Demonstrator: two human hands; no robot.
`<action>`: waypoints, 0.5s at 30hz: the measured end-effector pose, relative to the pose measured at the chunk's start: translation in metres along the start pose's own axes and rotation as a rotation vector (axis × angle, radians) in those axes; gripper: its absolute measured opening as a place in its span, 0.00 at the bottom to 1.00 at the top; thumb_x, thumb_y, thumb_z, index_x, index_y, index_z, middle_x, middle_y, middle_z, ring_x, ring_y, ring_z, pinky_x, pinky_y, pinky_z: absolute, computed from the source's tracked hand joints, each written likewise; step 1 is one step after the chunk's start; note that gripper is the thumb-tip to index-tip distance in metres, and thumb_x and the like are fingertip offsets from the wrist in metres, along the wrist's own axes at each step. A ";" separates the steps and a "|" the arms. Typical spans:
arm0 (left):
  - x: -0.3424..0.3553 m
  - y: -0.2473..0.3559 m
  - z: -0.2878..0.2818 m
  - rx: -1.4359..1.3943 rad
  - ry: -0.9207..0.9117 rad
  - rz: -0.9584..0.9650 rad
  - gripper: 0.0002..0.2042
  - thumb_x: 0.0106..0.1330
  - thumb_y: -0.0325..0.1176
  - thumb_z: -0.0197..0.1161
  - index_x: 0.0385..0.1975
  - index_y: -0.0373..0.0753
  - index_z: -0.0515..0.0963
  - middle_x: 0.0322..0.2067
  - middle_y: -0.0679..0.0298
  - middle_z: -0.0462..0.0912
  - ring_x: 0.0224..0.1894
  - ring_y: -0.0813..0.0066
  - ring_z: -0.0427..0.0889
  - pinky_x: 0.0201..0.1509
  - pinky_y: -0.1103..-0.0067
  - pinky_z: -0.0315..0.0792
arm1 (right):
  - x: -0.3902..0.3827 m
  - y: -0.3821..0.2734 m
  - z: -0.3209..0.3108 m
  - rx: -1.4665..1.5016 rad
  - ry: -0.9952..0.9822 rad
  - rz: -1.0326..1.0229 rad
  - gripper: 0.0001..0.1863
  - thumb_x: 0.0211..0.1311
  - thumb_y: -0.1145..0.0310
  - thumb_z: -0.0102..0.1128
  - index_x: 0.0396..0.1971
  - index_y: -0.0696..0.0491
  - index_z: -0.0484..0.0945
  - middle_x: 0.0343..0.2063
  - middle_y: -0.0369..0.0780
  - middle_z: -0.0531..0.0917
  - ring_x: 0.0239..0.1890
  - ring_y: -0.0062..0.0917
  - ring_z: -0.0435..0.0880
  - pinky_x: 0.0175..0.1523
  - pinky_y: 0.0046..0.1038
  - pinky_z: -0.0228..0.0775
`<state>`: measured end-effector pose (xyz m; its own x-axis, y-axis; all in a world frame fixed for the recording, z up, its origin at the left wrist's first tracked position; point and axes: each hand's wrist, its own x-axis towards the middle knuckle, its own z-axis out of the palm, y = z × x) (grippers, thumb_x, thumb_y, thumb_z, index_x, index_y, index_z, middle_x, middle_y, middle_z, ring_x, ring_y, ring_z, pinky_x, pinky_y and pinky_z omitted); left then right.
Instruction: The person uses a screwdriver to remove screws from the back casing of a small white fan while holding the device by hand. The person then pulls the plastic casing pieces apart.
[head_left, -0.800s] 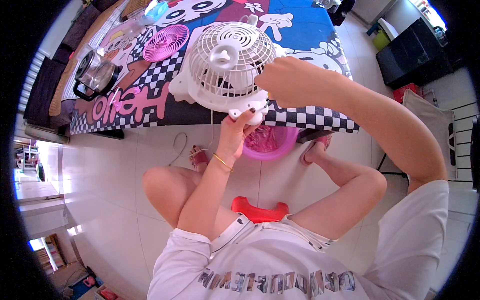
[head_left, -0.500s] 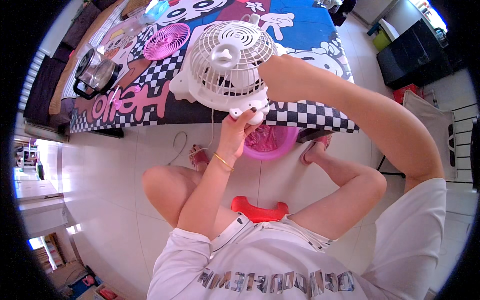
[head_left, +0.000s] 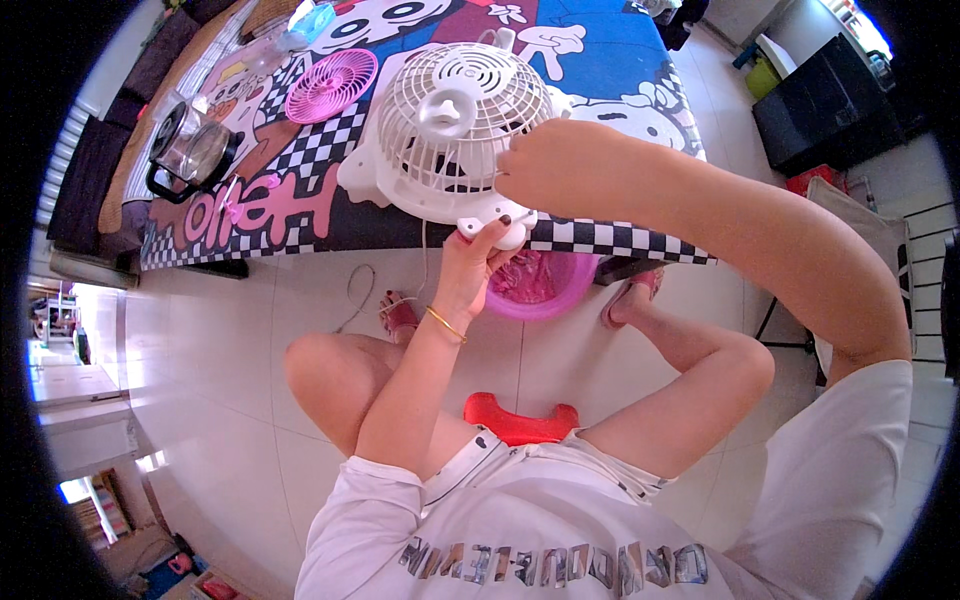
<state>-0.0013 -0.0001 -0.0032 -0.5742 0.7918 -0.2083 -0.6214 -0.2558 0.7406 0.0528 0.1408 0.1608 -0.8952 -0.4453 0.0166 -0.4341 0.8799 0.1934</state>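
A white electric fan [head_left: 450,75] lies on the table's near edge, the vented back of its round cage turned up and a knob sticking out of it. My left hand [head_left: 478,255] is closed on the rounded white part of the fan at the table edge, thumb on top. At the cage's right side, my right hand [head_left: 550,170] is bent inward with curled fingers against the bars. Its fingertips are mostly hidden, and what they may hold cannot be made out. A pink round fan grille [head_left: 332,86] lies on the table to the left of the fan.
A cartoon-print cloth [head_left: 620,85] covers the table. At its left stand a clear jug with a black handle [head_left: 190,150] and small pink pieces [head_left: 235,200]. Beneath the near edge is a pink basin [head_left: 560,290] with pinkish contents. A cord [head_left: 365,290] trails on the floor.
My right hand has shifted a little left and nearer along the cage, and its elbow has swung outward. My left hand and the fan have hardly moved.
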 end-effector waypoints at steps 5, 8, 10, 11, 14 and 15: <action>-0.001 0.002 0.001 -0.002 0.015 0.004 0.18 0.56 0.33 0.63 0.45 0.33 0.70 0.42 0.59 0.77 0.42 0.68 0.79 0.46 0.77 0.77 | 0.000 0.003 -0.011 -0.055 -0.289 0.010 0.06 0.42 0.73 0.60 0.23 0.56 0.77 0.19 0.41 0.80 0.28 0.33 0.81 0.33 0.30 0.73; -0.003 0.004 0.003 0.008 -0.010 0.009 0.20 0.56 0.34 0.63 0.47 0.33 0.70 0.43 0.60 0.77 0.44 0.73 0.78 0.46 0.78 0.75 | 0.004 0.003 -0.003 0.007 -0.245 0.103 0.06 0.46 0.68 0.59 0.21 0.55 0.78 0.19 0.42 0.80 0.28 0.34 0.81 0.33 0.31 0.73; -0.001 0.001 0.005 0.013 -0.011 0.017 0.20 0.56 0.34 0.63 0.47 0.33 0.70 0.43 0.60 0.77 0.44 0.72 0.78 0.47 0.78 0.75 | 0.001 0.009 0.004 0.044 -0.214 0.153 0.08 0.49 0.65 0.58 0.21 0.55 0.79 0.19 0.42 0.80 0.28 0.35 0.81 0.33 0.31 0.73; 0.000 0.000 0.005 0.018 -0.012 0.024 0.20 0.56 0.34 0.63 0.47 0.33 0.70 0.43 0.60 0.76 0.44 0.72 0.78 0.47 0.77 0.75 | -0.001 0.012 0.008 0.082 -0.183 0.204 0.10 0.51 0.63 0.57 0.21 0.55 0.79 0.19 0.43 0.80 0.28 0.35 0.81 0.33 0.32 0.72; 0.000 -0.001 -0.001 0.002 0.036 0.002 0.18 0.58 0.31 0.60 0.46 0.32 0.69 0.43 0.58 0.76 0.44 0.68 0.78 0.47 0.76 0.77 | 0.006 0.005 -0.009 0.064 -0.271 0.193 0.14 0.53 0.58 0.57 0.23 0.55 0.79 0.20 0.44 0.79 0.28 0.36 0.81 0.33 0.32 0.72; 0.001 -0.001 -0.001 0.001 0.035 0.002 0.18 0.58 0.31 0.60 0.46 0.32 0.69 0.43 0.58 0.76 0.44 0.68 0.78 0.47 0.76 0.77 | 0.005 0.007 -0.008 0.063 -0.272 0.193 0.14 0.53 0.58 0.57 0.23 0.55 0.79 0.20 0.44 0.79 0.28 0.36 0.81 0.33 0.32 0.72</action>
<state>-0.0015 0.0002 -0.0045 -0.5935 0.7715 -0.2294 -0.6199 -0.2564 0.7416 0.0465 0.1437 0.1699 -0.9519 -0.2161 -0.2171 -0.2514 0.9561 0.1506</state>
